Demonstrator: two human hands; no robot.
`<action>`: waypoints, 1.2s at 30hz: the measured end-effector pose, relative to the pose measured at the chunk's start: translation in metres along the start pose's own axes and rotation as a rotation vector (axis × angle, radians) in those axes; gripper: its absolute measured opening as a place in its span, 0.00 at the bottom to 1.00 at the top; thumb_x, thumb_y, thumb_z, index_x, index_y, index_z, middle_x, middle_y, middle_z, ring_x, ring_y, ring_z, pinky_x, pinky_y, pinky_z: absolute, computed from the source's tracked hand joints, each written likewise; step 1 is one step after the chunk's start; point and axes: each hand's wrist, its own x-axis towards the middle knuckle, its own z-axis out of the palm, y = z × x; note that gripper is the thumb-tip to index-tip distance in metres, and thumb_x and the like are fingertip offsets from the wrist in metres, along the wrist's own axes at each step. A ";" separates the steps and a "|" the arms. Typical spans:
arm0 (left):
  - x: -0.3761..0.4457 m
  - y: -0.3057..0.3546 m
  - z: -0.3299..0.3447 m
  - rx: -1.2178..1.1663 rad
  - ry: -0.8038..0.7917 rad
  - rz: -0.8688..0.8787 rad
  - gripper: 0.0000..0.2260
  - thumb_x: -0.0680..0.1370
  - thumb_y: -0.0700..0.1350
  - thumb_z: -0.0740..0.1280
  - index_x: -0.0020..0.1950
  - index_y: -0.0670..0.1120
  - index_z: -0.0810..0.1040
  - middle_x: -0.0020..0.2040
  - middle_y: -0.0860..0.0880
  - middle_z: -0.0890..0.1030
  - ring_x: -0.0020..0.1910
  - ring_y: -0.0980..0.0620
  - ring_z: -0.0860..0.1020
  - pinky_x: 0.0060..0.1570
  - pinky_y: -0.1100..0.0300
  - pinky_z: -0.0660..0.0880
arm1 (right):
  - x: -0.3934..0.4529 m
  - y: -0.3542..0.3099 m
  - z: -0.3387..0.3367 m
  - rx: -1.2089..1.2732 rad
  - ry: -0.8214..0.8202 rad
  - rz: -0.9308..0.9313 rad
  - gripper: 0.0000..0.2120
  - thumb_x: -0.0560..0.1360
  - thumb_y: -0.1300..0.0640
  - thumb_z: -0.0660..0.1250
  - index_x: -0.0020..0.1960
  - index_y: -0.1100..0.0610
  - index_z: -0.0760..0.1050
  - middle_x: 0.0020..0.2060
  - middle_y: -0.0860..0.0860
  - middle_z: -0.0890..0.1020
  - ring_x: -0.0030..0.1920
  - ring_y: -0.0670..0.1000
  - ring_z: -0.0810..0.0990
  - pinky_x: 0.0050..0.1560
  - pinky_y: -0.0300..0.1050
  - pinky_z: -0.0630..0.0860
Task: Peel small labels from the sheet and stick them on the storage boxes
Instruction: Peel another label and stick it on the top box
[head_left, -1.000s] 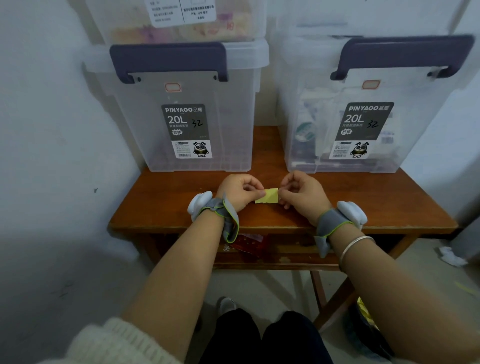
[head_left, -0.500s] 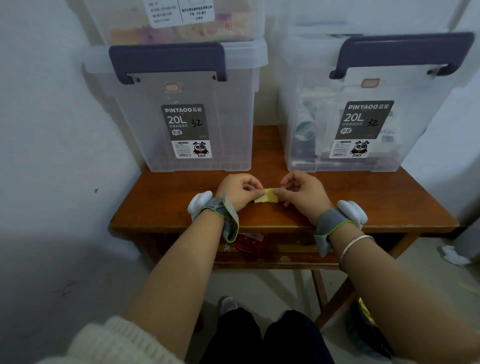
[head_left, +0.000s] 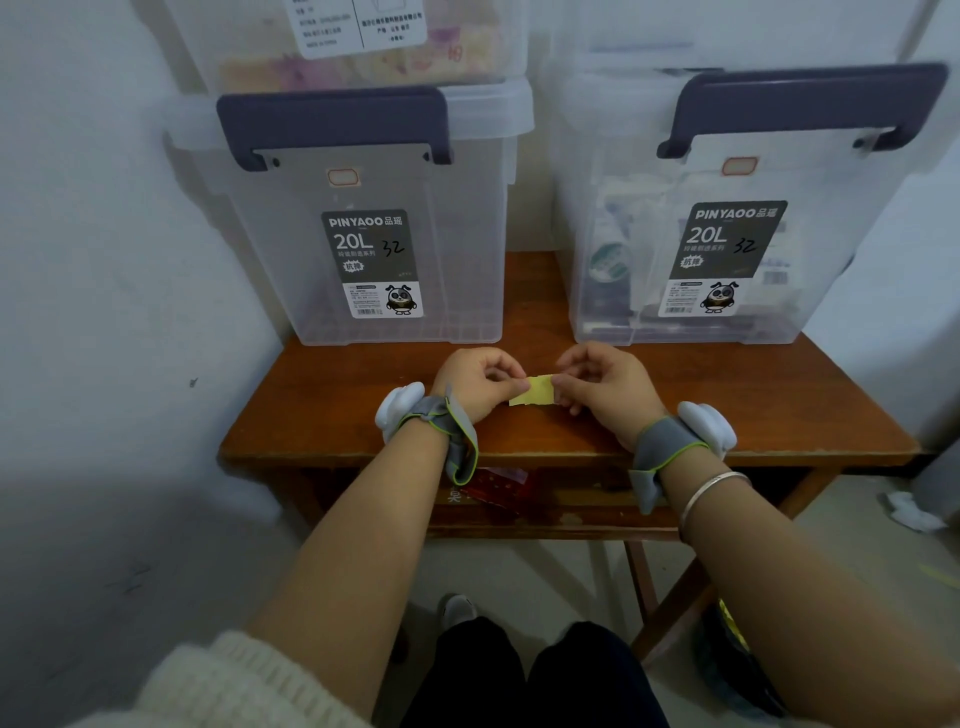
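Note:
A small yellow label sheet (head_left: 535, 396) is pinched between both hands just above the wooden table (head_left: 332, 410). My left hand (head_left: 475, 382) grips its left end and my right hand (head_left: 605, 387) pinches its right end with thumb and forefinger. Behind them stand two clear storage boxes with purple handles, the left box (head_left: 363, 218) and the right box (head_left: 727, 218). Each carries a small red-bordered label near its handle: one on the left box (head_left: 343, 177), one on the right box (head_left: 739, 166).
Another clear box (head_left: 363, 41) is stacked on the left one. A red packet (head_left: 496, 486) lies on the shelf under the tabletop. White walls close in on both sides. Crumpled paper (head_left: 911, 512) lies on the floor at right.
The right hand's fingertips have shifted slightly on the sheet's right end; both hands stay in the same place over the table.

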 end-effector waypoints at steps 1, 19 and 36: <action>0.000 0.000 0.000 -0.001 0.003 -0.001 0.03 0.70 0.39 0.72 0.41 0.40 0.81 0.28 0.54 0.76 0.29 0.57 0.73 0.37 0.60 0.71 | 0.000 0.000 0.000 -0.004 0.002 -0.005 0.11 0.71 0.68 0.65 0.39 0.52 0.72 0.31 0.51 0.77 0.29 0.46 0.76 0.27 0.31 0.74; 0.002 0.000 0.000 -0.061 0.081 -0.107 0.02 0.72 0.39 0.69 0.42 0.42 0.82 0.27 0.54 0.74 0.30 0.59 0.72 0.33 0.65 0.70 | -0.003 -0.001 0.003 -0.261 -0.012 -0.069 0.07 0.72 0.63 0.65 0.49 0.59 0.79 0.35 0.42 0.77 0.33 0.41 0.73 0.33 0.23 0.70; 0.001 0.004 -0.001 -0.057 0.083 -0.099 0.04 0.73 0.39 0.68 0.44 0.39 0.81 0.27 0.53 0.73 0.30 0.58 0.71 0.34 0.63 0.68 | -0.006 -0.004 0.003 -0.365 -0.018 -0.111 0.09 0.73 0.66 0.63 0.51 0.61 0.79 0.43 0.49 0.77 0.33 0.41 0.73 0.35 0.21 0.70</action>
